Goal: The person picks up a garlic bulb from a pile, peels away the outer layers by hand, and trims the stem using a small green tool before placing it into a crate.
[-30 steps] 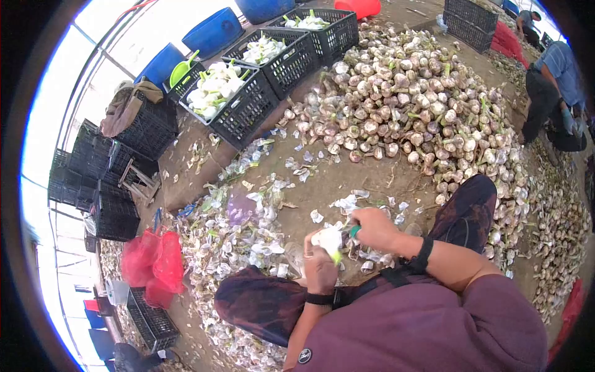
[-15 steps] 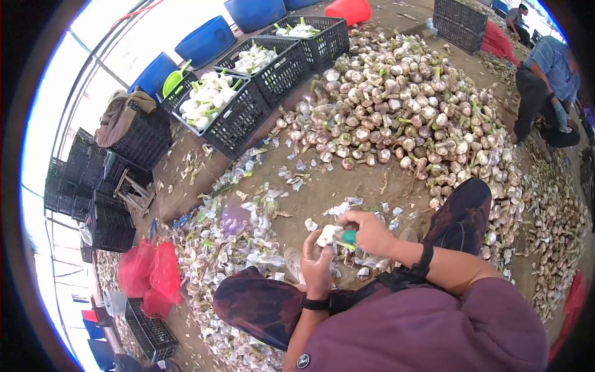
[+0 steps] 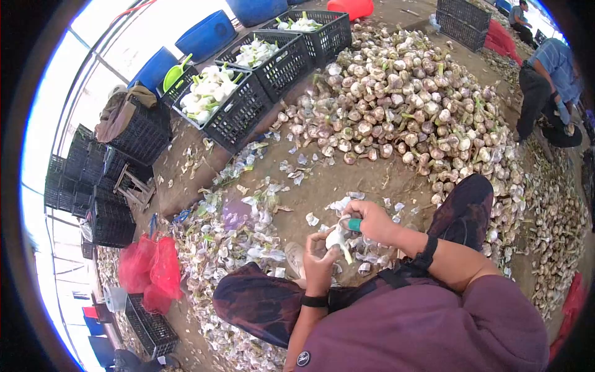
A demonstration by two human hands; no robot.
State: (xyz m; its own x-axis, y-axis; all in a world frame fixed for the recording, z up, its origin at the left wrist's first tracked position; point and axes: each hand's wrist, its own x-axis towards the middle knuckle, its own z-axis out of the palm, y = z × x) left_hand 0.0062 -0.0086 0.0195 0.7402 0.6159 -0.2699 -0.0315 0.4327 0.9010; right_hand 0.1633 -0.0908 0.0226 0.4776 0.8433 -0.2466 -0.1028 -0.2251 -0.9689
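Note:
A white, partly peeled garlic bulb (image 3: 335,238) is between my hands, above my crossed legs. My left hand (image 3: 318,263) is closed round its lower left side, thumb across the front, and the pale green stem points down toward me. The fingers of my right hand (image 3: 374,224) are pinched at the bulb's upper end. A green band or wrap (image 3: 354,224) shows at the right thumb. Loose garlic skins (image 3: 365,254) lie on the ground below and around both hands.
A large heap of unpeeled garlic (image 3: 403,105) rises ahead and to the right. Black crates (image 3: 238,115) of white bulbs stand ahead left, with blue tubs (image 3: 206,38) behind. Red net bags (image 3: 149,273) and stacked crates are at left. A person (image 3: 551,87) sits at right.
The bulb has turned so that its stem now points down toward me instead of rightward. My right hand has moved slightly up, to the bulb's upper end.

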